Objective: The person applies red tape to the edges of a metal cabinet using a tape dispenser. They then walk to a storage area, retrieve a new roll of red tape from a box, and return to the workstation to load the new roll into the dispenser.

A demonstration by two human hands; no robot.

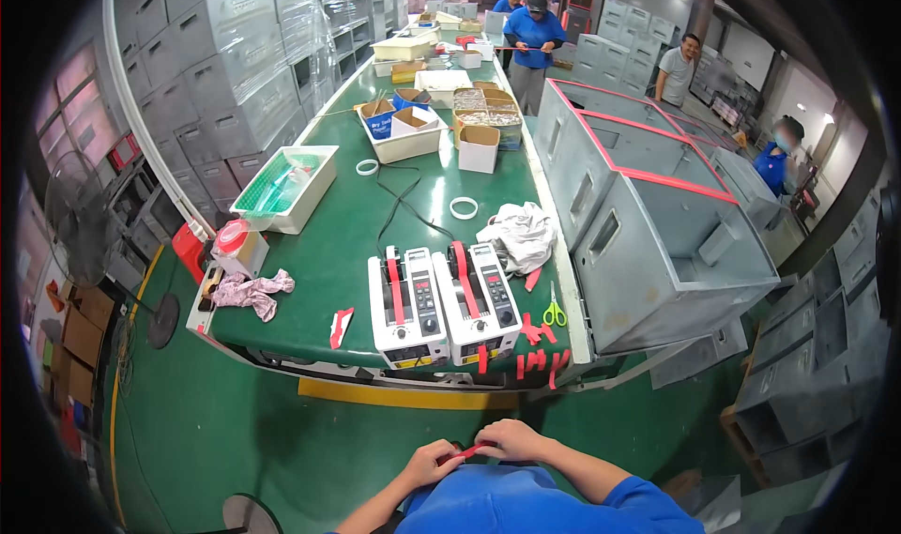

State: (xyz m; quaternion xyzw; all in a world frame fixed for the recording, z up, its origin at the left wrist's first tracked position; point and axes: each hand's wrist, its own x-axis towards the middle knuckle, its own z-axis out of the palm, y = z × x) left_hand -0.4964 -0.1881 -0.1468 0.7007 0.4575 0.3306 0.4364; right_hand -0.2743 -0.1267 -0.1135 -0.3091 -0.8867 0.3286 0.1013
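Close to my body, my left hand (432,464) and my right hand (511,438) grip a short strip of red tape (470,451) between them. Both sets of fingers are closed on it. Ahead, at the front edge of the green-topped table (300,281), stand two white tape dispensers, the left one (410,309) and the right one (476,301), each with a red roll. A piece of red tape (483,358) hangs from the right dispenser's front. Several cut red strips (537,359) lie to its right, near green-handled scissors (555,310).
Grey metal boxes (648,252), some edged in red, stand along the table's right. A pale cloth (518,238), pink cloth (253,294), white rings (463,207) and trays (289,189) lie on the table. A fan (80,205) stands left. Several people are beyond, one in blue (535,32).
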